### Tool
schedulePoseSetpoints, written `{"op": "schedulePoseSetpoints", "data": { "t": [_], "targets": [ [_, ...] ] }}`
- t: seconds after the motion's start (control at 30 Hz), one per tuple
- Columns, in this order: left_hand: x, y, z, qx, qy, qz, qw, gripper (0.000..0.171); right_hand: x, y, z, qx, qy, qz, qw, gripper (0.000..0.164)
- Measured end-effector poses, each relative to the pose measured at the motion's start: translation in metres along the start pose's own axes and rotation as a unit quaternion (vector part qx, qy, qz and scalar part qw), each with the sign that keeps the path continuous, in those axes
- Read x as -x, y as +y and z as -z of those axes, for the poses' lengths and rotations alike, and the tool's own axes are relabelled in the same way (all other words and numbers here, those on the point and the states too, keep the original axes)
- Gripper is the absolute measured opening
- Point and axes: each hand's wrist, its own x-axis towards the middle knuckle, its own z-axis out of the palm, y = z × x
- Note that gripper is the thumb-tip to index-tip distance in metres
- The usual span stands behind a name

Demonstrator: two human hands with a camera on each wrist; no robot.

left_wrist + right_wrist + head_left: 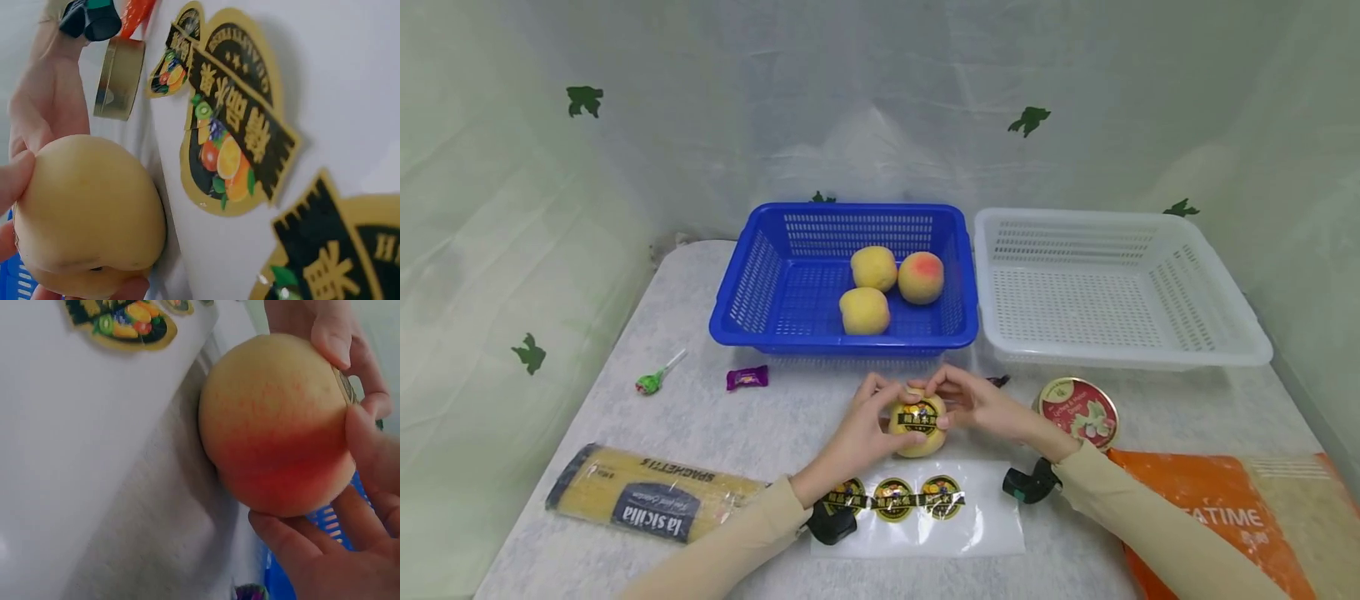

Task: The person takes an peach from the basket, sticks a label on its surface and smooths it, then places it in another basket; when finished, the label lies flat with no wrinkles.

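A yellow peach (922, 450) with a red blush on one side stands at the middle of the table, between both hands. A round black-and-gold fruit sticker (917, 419) lies on its upper face. My left hand (861, 429) grips the peach from the left, thumb near the sticker's lower edge. From the right, my right hand (981, 406) holds it, fingertips at the sticker's upper and right edge. Just in front lies a clear backing sheet (977, 533) bearing three matching stickers (893, 500). In the right wrist view, the sticker's edge shows on the peach (278, 425) beside the fingertips.
Behind stand a blue basket (730, 325) with three peaches (874, 268) and a white basket (1232, 333). Left are a lollipop (650, 383), a purple-wrapped candy (747, 377) and spaghetti (655, 496). A round tin (1078, 412) and an orange bag (1217, 508) lie right.
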Motion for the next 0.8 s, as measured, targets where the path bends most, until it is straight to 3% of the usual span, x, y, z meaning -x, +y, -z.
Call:
{"op": "schedulePoseSetpoints", "data": {
  "t": [0.13, 0.23, 0.37, 0.47, 0.57, 0.8],
  "targets": [
    [-0.002, 0.000, 0.001, 0.025, 0.001, 0.014, 0.9996, 0.035, 0.000, -0.002, 0.000, 0.010, -0.013, -0.002, 1.000, 0.042],
    [-0.002, 0.010, 0.009, 0.032, -0.021, 0.008, 0.9992, 0.034, 0.000, -0.001, 0.001, 0.019, -0.008, 0.000, 1.000, 0.042],
    [-0.006, 0.006, 0.018, 0.042, -0.057, -0.014, 0.9974, 0.033, 0.002, 0.002, 0.004, 0.004, -0.004, 0.002, 1.000, 0.039],
    [-0.009, -0.009, 0.018, 0.036, -0.060, -0.025, 0.9972, 0.033, 0.003, 0.003, 0.004, -0.003, -0.003, -0.004, 1.000, 0.038],
    [-0.009, -0.010, 0.018, 0.039, -0.055, -0.022, 0.9974, 0.032, 0.004, 0.003, 0.005, 0.014, 0.006, -0.012, 1.000, 0.035],
    [-0.005, 0.015, 0.023, 0.044, -0.052, -0.023, 0.9974, 0.025, 0.002, 0.002, 0.005, 0.038, 0.012, -0.020, 0.999, 0.029]
  ]
}}
